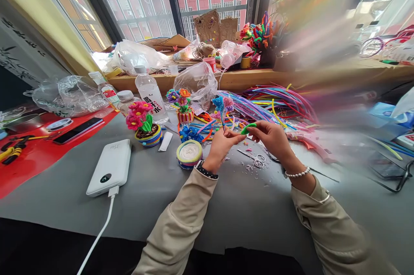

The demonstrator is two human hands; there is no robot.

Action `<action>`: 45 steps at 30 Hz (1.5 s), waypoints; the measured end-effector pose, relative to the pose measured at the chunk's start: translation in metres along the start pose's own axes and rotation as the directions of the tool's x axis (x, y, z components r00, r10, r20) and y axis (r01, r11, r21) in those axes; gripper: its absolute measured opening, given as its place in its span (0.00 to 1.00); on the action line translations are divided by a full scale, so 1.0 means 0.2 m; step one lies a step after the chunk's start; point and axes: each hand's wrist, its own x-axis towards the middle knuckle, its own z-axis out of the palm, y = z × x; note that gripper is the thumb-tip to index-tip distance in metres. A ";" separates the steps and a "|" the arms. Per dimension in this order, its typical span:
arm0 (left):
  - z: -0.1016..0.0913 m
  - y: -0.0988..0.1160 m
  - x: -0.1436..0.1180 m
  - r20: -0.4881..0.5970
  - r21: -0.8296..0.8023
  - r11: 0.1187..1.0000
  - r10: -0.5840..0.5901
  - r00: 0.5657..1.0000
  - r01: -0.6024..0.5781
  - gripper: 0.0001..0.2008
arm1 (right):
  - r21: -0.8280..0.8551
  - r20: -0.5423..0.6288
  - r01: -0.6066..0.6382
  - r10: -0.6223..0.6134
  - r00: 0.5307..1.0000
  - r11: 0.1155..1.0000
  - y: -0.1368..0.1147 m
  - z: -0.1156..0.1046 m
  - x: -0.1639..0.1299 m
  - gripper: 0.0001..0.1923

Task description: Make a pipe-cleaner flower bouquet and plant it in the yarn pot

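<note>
Near edge: both forearms, in beige woven sleeves [181,219], reach forward over the smooth gray table surface [252,219] and converge. Left of them, a glossy white power bank [111,165] with rounded corners lies flat, a white cable [102,225] plugged into its near end.

Left hand [224,145]: wrist raised, fingers curled, closed around the thin stems of a fuzzy blue flower [219,103], held upright; thumb and finger also meet the left end of a green fuzzy strip [248,128]. Right hand [271,137]: bent inward, fingertips pinching the strip's right end. The strip spans the gap between the hands, slightly curved.

Just left of the left hand: a round pot [186,164], banded sides, soft white filling. Below the right hand: metal scissors [258,161] among small fluffy scraps.

Farther left: a potted pink flower cluster [140,115], fuzzy petals, in front of a clear plastic bottle [150,93]. Beyond the hands: long multicolored fuzzy stems [255,109], loosely bundled. Farthest: crumpled clear bags and cardboard along the windowsill [241,78]. Far right blurred.
</note>
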 end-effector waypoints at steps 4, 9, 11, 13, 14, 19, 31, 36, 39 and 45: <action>0.00 0.01 0.00 0.059 -0.015 1.000 -0.023 0.998 0.024 0.24 | -0.072 0.026 0.046 -0.045 0.999 0.996 0.01 -0.01 0.00 0.17; -0.01 0.00 0.00 0.015 0.019 1.000 -0.017 1.000 0.017 0.24 | -0.156 0.005 0.022 -0.021 1.000 0.988 0.00 -0.04 0.00 0.18; -0.01 0.00 0.01 -0.033 -0.002 1.000 -0.006 0.999 0.006 0.24 | -0.162 -0.007 0.009 -0.011 1.000 0.987 0.00 -0.06 0.00 0.18; -0.01 0.01 0.01 -0.092 -0.044 0.999 0.018 0.996 -0.022 0.25 | -0.156 -0.029 -0.009 0.005 1.000 0.988 0.00 -0.08 0.00 0.18; -0.01 0.02 0.01 -0.123 -0.066 0.997 0.035 0.992 -0.043 0.25 | -0.153 -0.015 -0.023 0.021 1.000 0.988 0.00 -0.10 0.00 0.18; 0.00 0.03 0.00 -0.114 -0.127 0.990 0.040 0.993 -0.055 0.24 | -0.097 0.290 -0.085 0.110 0.951 0.992 0.02 -0.09 0.00 0.16; -0.01 0.02 0.01 -0.155 -0.160 0.983 0.064 0.986 -0.089 0.23 | -0.226 0.740 -0.003 0.174 0.649 0.974 -0.01 -0.05 -0.05 0.06; 0.01 0.02 0.00 -0.163 -0.160 0.982 0.076 0.984 -0.102 0.24 | -0.379 0.663 0.032 0.248 0.706 0.925 0.00 -0.12 -0.04 0.06; 0.06 0.03 -0.02 -0.132 -0.141 0.986 0.067 0.989 -0.086 0.23 | -0.341 0.525 0.012 0.180 0.832 0.940 0.00 -0.15 -0.01 0.16; 0.17 0.00 -0.04 -0.038 0.007 0.999 0.035 0.999 -0.035 0.21 | -0.050 0.219 -0.068 0.077 0.973 0.996 -0.02 -0.18 -0.02 0.18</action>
